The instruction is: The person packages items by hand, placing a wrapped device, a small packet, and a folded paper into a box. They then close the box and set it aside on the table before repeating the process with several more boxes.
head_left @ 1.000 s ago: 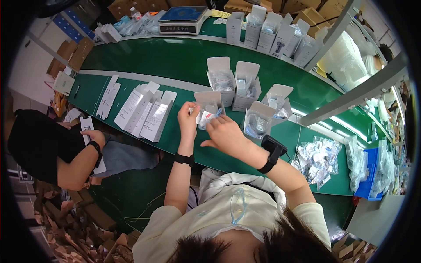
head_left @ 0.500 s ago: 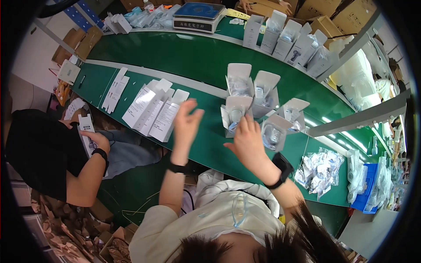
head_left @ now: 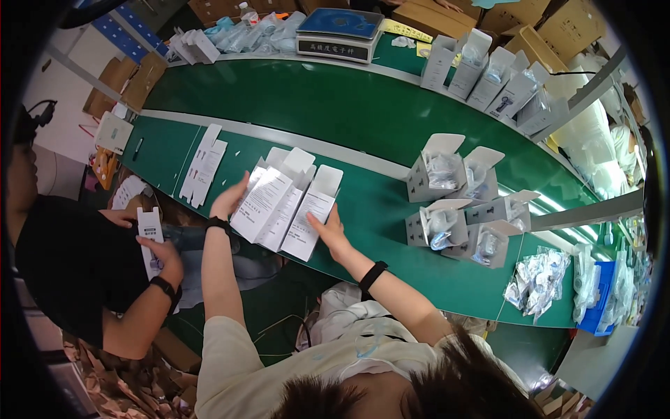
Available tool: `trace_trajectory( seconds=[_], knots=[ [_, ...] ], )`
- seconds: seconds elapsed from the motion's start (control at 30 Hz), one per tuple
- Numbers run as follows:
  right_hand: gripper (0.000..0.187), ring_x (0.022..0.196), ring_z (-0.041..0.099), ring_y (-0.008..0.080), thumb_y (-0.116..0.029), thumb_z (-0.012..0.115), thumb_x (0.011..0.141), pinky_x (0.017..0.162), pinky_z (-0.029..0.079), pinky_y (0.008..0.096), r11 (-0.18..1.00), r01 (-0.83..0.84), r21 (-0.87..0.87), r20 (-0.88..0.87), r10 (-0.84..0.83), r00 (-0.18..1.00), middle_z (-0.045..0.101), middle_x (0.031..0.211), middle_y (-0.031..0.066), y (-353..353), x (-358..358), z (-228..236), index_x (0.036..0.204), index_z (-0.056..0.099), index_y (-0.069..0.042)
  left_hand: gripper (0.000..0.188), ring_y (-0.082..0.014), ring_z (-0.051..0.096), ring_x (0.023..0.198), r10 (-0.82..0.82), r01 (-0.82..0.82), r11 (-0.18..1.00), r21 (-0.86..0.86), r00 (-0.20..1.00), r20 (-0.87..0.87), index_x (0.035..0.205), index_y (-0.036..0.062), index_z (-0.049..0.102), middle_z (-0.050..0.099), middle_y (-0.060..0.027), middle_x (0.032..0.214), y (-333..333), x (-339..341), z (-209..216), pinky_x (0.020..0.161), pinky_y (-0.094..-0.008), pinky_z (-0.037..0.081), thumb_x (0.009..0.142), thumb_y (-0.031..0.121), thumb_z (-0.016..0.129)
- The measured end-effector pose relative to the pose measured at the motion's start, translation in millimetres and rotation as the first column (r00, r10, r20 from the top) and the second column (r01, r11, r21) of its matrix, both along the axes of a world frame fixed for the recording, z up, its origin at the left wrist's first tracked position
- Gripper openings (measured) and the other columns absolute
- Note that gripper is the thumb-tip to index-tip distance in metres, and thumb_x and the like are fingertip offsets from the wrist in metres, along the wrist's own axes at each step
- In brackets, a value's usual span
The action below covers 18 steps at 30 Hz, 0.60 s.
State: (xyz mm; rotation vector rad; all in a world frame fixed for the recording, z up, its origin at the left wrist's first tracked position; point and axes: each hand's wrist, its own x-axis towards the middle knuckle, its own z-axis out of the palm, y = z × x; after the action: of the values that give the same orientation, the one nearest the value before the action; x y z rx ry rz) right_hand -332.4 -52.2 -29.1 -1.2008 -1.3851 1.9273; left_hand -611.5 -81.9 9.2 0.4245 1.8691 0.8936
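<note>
Green bench [head_left: 363, 119], curved. Flat white cartons [head_left: 285, 202] fanned at near edge. Opened boxes [head_left: 457, 202] well right. Left hand [head_left: 229, 200] open against fan's left side; right hand [head_left: 329, 234] open, touching rightmost carton.

A packing workshop: green conveyor belt [head_left: 335, 112], rows of white cartons [head_left: 488, 70], weighing scale [head_left: 340, 31].

A single head-worn fisheye is looking steeply down, close above the green table [head_left: 363, 126], facing toward twelve o'clock; the person's forearms are entering from six o'clock, and the rim is probably bending straight edges.
</note>
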Motion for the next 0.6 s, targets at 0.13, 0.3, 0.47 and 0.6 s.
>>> trace_trajectory(
  seconds=[0.13, 0.3, 0.47, 0.6],
  knots=[
    [0.110, 0.124, 0.022, 0.0340, -0.036, 0.075, 0.062, 0.103, 0.020, 0.0378, 0.986, 0.103, -0.132, -0.178, -0.126, 0.976, 0.022, 0.130, 0.0239, -12, -24, 0, 0.133, 0.002, 0.005, 0.056, -0.0204, 0.053, 0.094, -0.131, 0.123, 0.987, 0.108, 0.989, 0.065, 0.121, 0.0001, 0.037, 0.051, -0.0139, 0.110, -15, 11, -22, 0.079, -0.0285, 0.043, 0.083, 0.037, 0.055],
    [0.116, 0.125, 0.019, 0.0375, -0.034, 0.079, 0.056, 0.104, 0.017, 0.0392, 0.981, 0.137, 0.139, -0.085, -0.126, 0.988, 0.016, 0.133, 0.0251, -20, -13, 1, 0.133, 0.001, 0.004, 0.046, -0.0186, 0.051, 0.095, -0.059, 0.066, 0.953, 0.297, 0.998, -0.033, 0.121, 0.0000, 0.034, 0.050, -0.0144, 0.111, -32, 57, 13, 0.078, -0.0277, 0.044, 0.085, 0.021, 0.054],
    [0.117, 0.128, 0.016, 0.0336, -0.029, 0.080, 0.055, 0.104, 0.018, 0.0382, 0.942, 0.039, 0.335, 0.037, -0.054, 0.998, 0.011, 0.136, 0.0233, -48, 36, 74, 0.134, -0.001, 0.000, 0.044, -0.0158, 0.053, 0.096, 0.095, -0.065, 0.907, 0.417, 0.994, -0.052, 0.125, 0.0052, 0.034, 0.050, -0.0083, 0.111, -88, 113, 59, 0.077, -0.0248, 0.044, 0.085, 0.014, 0.051],
    [0.124, 0.130, 0.007, 0.0347, -0.032, 0.081, 0.054, 0.106, 0.012, 0.0390, 0.925, -0.072, 0.372, 0.026, 0.067, 0.997, 0.005, 0.139, 0.0237, -65, 103, 100, 0.135, -0.008, 0.000, 0.052, -0.0188, 0.047, 0.104, 0.181, -0.169, 0.892, 0.419, 0.983, 0.011, 0.128, 0.0054, 0.028, 0.044, -0.0097, 0.120, -110, 179, 79, 0.084, -0.0282, 0.041, 0.083, 0.009, 0.053]
  ],
)
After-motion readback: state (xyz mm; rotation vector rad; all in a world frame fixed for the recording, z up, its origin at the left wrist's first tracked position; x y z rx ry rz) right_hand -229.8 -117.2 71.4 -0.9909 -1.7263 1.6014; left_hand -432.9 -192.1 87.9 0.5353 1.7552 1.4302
